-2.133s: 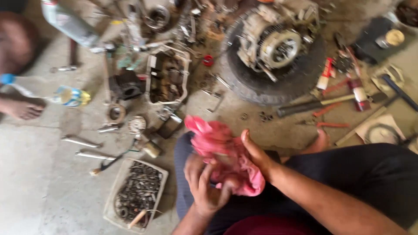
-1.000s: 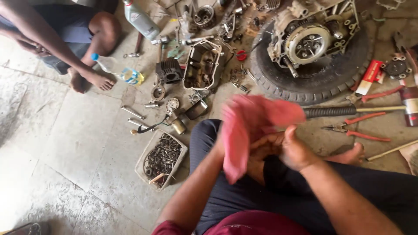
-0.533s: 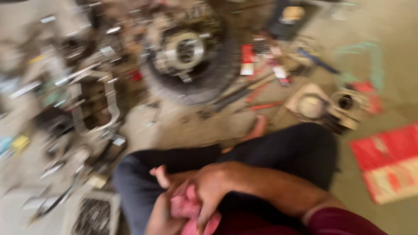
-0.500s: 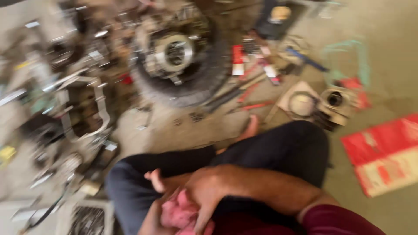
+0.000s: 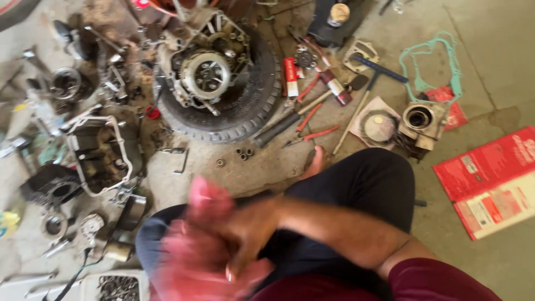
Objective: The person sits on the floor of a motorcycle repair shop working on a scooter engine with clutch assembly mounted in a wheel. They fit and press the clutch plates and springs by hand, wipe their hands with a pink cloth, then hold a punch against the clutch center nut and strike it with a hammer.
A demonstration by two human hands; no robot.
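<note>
Concrete floor (image 5: 490, 67) is still littered with parts around the stripped engine (image 5: 203, 72) on its tyre (image 5: 245, 108), while both blurry hands, right hand (image 5: 245, 234) and left hand (image 5: 192, 265), bunch the pink rag (image 5: 203, 203) over the lap, wiping apparently unfinished.

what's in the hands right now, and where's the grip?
A pink rag, bunched between both hands. The right hand lies over the top of it; the left hand is mostly hidden under the cloth. Motion blur hides the exact finger placement.

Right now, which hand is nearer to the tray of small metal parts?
Left, it seems. The left hand, blurred in the pink rag, is just right of the tray; the right hand lies farther right and higher.
</note>
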